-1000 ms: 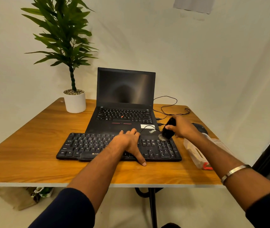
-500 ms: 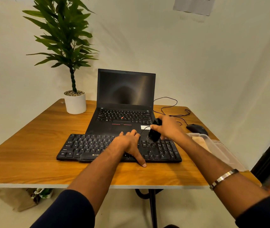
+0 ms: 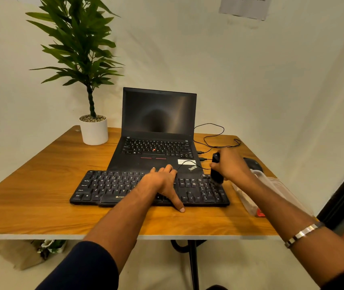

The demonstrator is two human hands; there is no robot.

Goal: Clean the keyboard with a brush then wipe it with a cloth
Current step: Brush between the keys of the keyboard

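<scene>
Head camera looks down on the black keyboard [image 3: 112, 188], which lies flat on the wooden table [image 3: 31, 183] under both hands, its far edge against the front of an open laptop [image 3: 158, 130]. Left hand [image 3: 162, 183] rests palm down on the keyboard's middle, fingers spread and fairly straight, thumb reaching over the near edge onto the table. Right hand [image 3: 232, 166] curls around a black brush [image 3: 216, 170], held roughly upright, its lower end touching the number-pad end of the keyboard. A thin black cable [image 3: 211, 141] runs from the laptop's side, looping beyond the right hand. Just past that hand sits a dark mouse [image 3: 252, 164], and under the right forearm lies a clear plastic container [image 3: 271, 191]. Well beyond the left hand, a potted plant [image 3: 93, 130] in a white pot stands by the wall. A metal bracelet [image 3: 302, 234] circles the right wrist.
</scene>
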